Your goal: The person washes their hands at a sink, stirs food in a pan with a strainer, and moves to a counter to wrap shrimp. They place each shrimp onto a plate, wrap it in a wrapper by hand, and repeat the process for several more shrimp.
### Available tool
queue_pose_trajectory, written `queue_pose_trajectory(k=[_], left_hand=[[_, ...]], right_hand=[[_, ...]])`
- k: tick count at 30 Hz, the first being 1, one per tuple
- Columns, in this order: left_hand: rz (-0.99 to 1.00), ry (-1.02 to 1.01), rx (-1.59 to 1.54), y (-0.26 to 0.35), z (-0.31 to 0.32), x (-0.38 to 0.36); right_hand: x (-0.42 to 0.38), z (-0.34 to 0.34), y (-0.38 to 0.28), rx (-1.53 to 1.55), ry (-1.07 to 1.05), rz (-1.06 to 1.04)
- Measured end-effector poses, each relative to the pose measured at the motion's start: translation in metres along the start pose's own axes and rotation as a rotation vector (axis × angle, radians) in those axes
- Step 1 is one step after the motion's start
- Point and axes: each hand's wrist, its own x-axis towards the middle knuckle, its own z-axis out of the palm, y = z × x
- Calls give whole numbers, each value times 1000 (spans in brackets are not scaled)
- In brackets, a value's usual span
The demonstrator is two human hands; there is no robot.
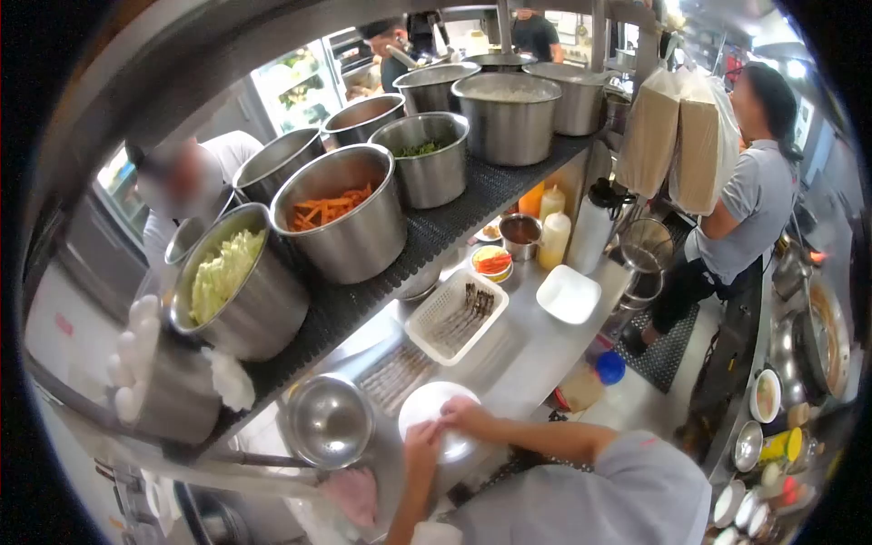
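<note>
My left hand (423, 445) and my right hand (467, 418) meet over a round white dish (413, 406) on the steel counter. The fingers of both are pinched together, and whatever sits between them is too small or hidden to make out. Just beyond the dish, long greyish pieces that look like raw shrimp (392, 372) lie side by side in a row. More of them, with dark ends, line a white perforated basket (495, 317) behind. A shiny steel bowl (329, 421) stands left of the dish, and a pink cloth (350, 495) lies near my left forearm.
Overhead, a shelf (341, 309) carries several steel pots, including one of carrot strips (331, 209) and one of cabbage (222, 272). A white square dish (569, 294), squeeze bottles (553, 241) and sauce pots stand at the back. A co-worker (740, 200) stands at right.
</note>
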Motion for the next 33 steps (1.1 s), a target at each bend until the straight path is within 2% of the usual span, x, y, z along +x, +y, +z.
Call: queue_pose_trajectory(k=[3, 7, 10, 12, 14, 17, 20, 23, 33], left_hand=[[37, 4, 19, 6, -4, 2], [34, -20, 35, 2, -3, 1], [-115, -30, 15, 2, -6, 0], [-109, -65, 61, -11, 1, -8], [-140, -10, 2, 2, -1, -5], [-104, 12, -10, 0, 0, -4], [-59, 38, -21, 1, -2, -3], [-138, 45, -58, 13, -12, -3], [-98, 81, -27, 9, -6, -5]], right_hand=[[1, -1, -2, -82, -51, -7], [4, -7, -1, -36, -57, -15], [0, 6, 8, -25, -33, -19], [2, 9, 6, -54, -32, 7], [7, 6, 0, -12, -34, 33], [8, 5, -3, -12, 2, 57], [10, -3, -7, -13, -48, 56], [12, -8, -9, 63, -52, 86], [19, -11, -17, 18, -25, 63]])
